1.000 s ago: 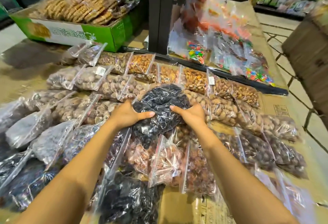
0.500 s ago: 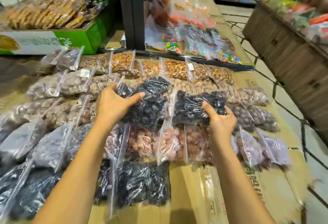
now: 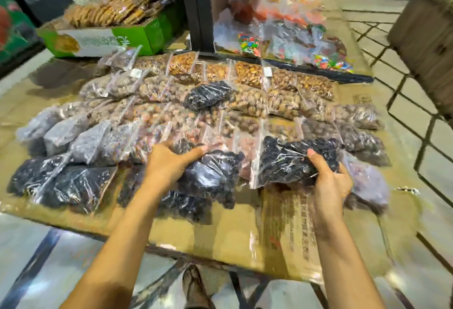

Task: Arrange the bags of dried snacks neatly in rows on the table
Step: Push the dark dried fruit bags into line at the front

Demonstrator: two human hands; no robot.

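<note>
Left hand (image 3: 169, 164): fingers curl over the far edge of the left dark bag (image 3: 215, 174) and grip it among the front bags.
Right hand (image 3: 329, 183): thumb on top and fingers underneath, it holds the right dark bag (image 3: 289, 159) by its right end.
Why held so: probably one bag per hand, so both can join the dark row (image 3: 61, 183) at the near left; gripping the edges lets each bag settle flat.
Where: both bags are at the near side of the table (image 3: 245, 232), beside bare cardboard.
Look: clear, crinkled, glossy zip bags, lumpy with black shrivelled fruit.
Out of place: a stray dark bag (image 3: 208, 94) lies on top of the nut bags (image 3: 247, 73) further back.
</note>
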